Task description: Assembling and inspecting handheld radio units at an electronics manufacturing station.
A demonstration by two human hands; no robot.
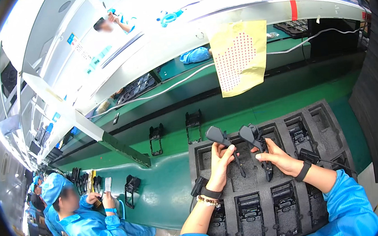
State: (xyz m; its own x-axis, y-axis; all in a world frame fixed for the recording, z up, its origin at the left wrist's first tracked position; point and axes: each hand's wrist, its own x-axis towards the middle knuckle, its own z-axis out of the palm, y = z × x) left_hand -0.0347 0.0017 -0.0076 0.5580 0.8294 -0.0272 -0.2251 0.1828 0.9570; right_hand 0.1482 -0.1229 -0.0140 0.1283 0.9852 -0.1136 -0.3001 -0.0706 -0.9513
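My left hand (pixel 221 164) closes its thumb and fingers round a black plastic part (pixel 218 135) with a paddle-shaped upper end and a thin lower arm. A similar black frame part (pixel 249 135), seen nearly edge-on, is gripped in my right hand (pixel 278 157). The two parts are held side by side and apart, above a dark grey foam tray (pixel 321 118). In the tray's near row lie several black frames, such as one black frame (pixel 250 216) below my hands. Both wrists wear black straps with small boxes.
On the green bench (pixel 167 172) stand several black frames, including one left of the tray (pixel 132 189). A slanted white-and-green post (pixel 119 145) rises there. Yellow dotted paper (pixel 240 58) hangs from the shelf ahead. To the left a co-worker in blue (pixel 95 229) handles small items.
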